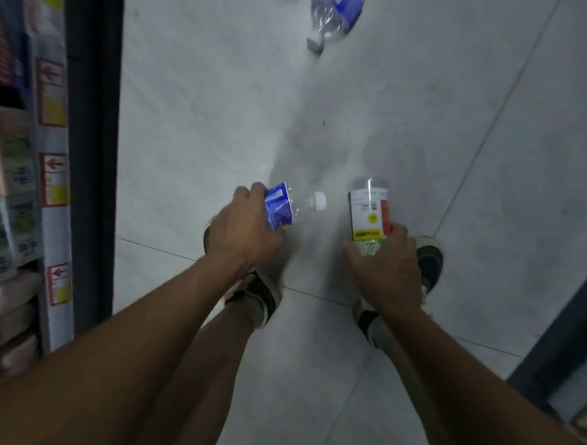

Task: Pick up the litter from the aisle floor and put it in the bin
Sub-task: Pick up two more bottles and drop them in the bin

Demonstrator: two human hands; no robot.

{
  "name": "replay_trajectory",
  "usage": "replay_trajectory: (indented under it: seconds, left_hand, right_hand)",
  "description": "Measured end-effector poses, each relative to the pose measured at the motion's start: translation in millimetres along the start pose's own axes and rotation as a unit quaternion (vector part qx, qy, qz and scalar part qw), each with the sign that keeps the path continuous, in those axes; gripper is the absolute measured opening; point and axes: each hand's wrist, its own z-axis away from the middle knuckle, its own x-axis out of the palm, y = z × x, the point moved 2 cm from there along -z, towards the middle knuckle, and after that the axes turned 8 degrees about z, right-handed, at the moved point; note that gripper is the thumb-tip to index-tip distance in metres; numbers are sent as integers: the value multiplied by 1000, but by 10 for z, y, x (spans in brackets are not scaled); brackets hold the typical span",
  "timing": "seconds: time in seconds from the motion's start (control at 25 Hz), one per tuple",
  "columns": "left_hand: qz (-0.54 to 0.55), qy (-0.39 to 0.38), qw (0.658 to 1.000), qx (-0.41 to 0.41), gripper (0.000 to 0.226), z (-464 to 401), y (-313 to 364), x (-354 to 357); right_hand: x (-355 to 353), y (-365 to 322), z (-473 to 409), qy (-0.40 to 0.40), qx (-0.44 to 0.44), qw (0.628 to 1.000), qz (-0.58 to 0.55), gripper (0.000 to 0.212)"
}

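Left hand (244, 229) grasping a blue-labelled bottle (293, 205), right hand (383, 269) grasping a green-labelled bottle (370, 213). Next, probably: carrying both binward; another bottle (334, 11) ahead.

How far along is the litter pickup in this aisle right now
Partway. In hand: the left hand grips a blue-label bottle, the right hand grips a green-and-white-label bottle. Left: a crushed blue-label bottle lies on the floor ahead. No bin is in view, so nothing shows as binned yet.
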Motion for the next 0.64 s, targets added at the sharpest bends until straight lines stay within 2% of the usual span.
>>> replay_trajectory:
  seconds: [0.16, 0.28, 0.48, 0.64]
  left_hand:
    - [6, -16, 999, 30, 44, 1094, 731, -909]
    - [-6, 15, 998, 57, 49, 1952, 1275, -1678]
    - [-32, 36, 992, 116, 59, 3435, 2301, -2871]
    - [-57, 70, 980, 178, 61, 4383, 3013, -3583]
  right_hand:
    - [-1111, -24, 1040, -13, 4, 1000, -14, 64]
    - [-2127, -139, 1857, -10, -22, 1000, -16, 66]
    - [-3814, -272, 3122, 38, -93, 995, -20, 73]
    - [-4750, -182, 3881, 91, -129, 987, -23, 77]
